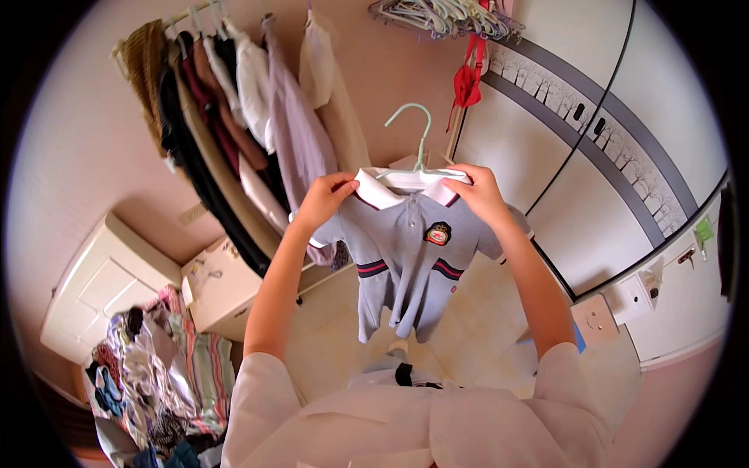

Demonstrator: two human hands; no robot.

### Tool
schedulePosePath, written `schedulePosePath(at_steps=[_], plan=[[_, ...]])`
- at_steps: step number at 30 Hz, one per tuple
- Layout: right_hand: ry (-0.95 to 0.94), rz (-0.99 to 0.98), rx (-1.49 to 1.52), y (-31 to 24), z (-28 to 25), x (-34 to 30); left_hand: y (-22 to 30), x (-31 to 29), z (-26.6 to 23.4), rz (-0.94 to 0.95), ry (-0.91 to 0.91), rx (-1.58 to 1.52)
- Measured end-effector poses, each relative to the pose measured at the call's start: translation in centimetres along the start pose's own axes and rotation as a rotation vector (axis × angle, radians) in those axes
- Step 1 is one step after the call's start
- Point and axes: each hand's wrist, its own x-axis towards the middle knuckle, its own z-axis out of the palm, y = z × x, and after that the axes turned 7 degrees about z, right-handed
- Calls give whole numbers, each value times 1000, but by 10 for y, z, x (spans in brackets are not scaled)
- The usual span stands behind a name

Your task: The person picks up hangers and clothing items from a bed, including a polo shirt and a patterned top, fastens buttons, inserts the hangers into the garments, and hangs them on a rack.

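Note:
A small grey polo shirt (406, 249) with a white collar, a chest badge and dark striped sleeve bands hangs in front of me on a pale green hanger (422, 144). My left hand (326, 199) pinches the shirt at its left shoulder, beside the collar. At the opposite shoulder, my right hand (480, 195) grips the cloth next to the other collar tip. The hanger's hook rises free above the collar, while its arms are mostly hidden inside the shirt. Both forearms reach forward, and the shirt's hem dangles above the floor.
Garments (257, 101) hang on a rack at the upper left. A bunch of hangers (445, 17) and a red strappy item (466, 84) hang at the top. Clothes lie heaped on a bed (101, 288) beside a nightstand (222, 285). A white sliding wardrobe (538, 148) stands right.

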Motion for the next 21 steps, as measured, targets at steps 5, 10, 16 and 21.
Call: schedulePosePath(at_steps=[5, 10, 16, 21], plan=[[-249, 204, 49, 33, -51, 64, -22, 79, 35, 124, 82, 198], [-563, 582, -36, 53, -87, 129, -63, 147, 52, 214, 91, 286], [-446, 274, 249, 132, -98, 219, -119, 208, 105, 176, 701, 410], [-487, 351, 489, 147, -95, 272, -243, 195, 156, -122, 683, -268]])
